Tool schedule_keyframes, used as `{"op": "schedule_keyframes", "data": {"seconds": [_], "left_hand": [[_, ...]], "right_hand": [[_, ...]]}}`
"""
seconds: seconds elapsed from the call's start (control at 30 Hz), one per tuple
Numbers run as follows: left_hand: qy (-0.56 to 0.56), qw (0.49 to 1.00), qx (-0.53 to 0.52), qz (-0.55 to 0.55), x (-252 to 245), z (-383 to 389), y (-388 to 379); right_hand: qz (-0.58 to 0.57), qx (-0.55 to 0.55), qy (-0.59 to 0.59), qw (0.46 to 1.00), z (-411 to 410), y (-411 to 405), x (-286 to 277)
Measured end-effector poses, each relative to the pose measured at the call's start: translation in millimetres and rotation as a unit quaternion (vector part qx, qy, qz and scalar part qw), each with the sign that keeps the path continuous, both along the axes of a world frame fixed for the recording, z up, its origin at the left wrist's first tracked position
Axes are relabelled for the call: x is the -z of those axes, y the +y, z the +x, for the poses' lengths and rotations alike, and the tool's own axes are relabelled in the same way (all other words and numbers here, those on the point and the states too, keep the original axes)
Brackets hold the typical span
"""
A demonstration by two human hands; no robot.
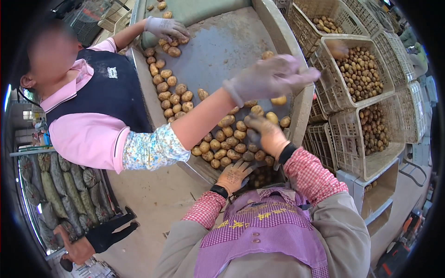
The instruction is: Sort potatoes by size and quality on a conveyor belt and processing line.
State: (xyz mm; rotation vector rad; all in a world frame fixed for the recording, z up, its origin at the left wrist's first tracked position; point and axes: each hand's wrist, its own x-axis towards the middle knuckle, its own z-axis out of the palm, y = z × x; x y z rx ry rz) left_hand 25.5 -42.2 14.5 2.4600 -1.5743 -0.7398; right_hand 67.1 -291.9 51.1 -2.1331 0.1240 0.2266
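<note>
Many potatoes (222, 144) lie on the lower end of a sorting table with raised metal sides (302, 107). My left hand (233, 177), in an orange glove, rests at the table's near edge against the closest potatoes, its fingers spread and nothing held. Up and to the right, my right hand (266, 133), also gloved in orange, reaches over potatoes near the right side. Its fingertips are blurred and dark, so whether they grip a potato is unclear. Below the edge, between my hands, more potatoes (262, 177) sit in shadow.
A co-worker's gloved hand (271, 78) stretches across the table above my right hand; their other hand (167, 28) touches potatoes farther up. Plastic crates (368, 173) of potatoes are stacked at right. Filled sacks (54, 194) and another person (94, 239) are at lower left.
</note>
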Motion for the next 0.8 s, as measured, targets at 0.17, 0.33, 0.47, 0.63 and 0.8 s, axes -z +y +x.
{"op": "schedule_keyframes", "data": {"seconds": [0.17,0.33,0.47,0.63,0.8], "left_hand": [[0.011,0.998,-0.054,0.028,-12,-11,19],[-0.005,1.0,-0.026,-0.011,2,-1,5],[-0.009,1.0,-0.022,-0.02,2,-4,8],[-0.011,0.997,-0.033,-0.068,6,-6,10],[0.027,0.981,-0.082,-0.174,-4,-3,16]], "right_hand": [[-0.214,0.134,-0.175,0.952,72,-36,-15],[-0.307,0.105,0.062,0.944,68,-34,-16],[-0.288,-0.03,0.094,0.952,32,17,-15],[-0.401,-0.123,0.118,0.9,-7,63,-16],[-0.363,-0.156,0.067,0.916,-23,53,-12]]}}
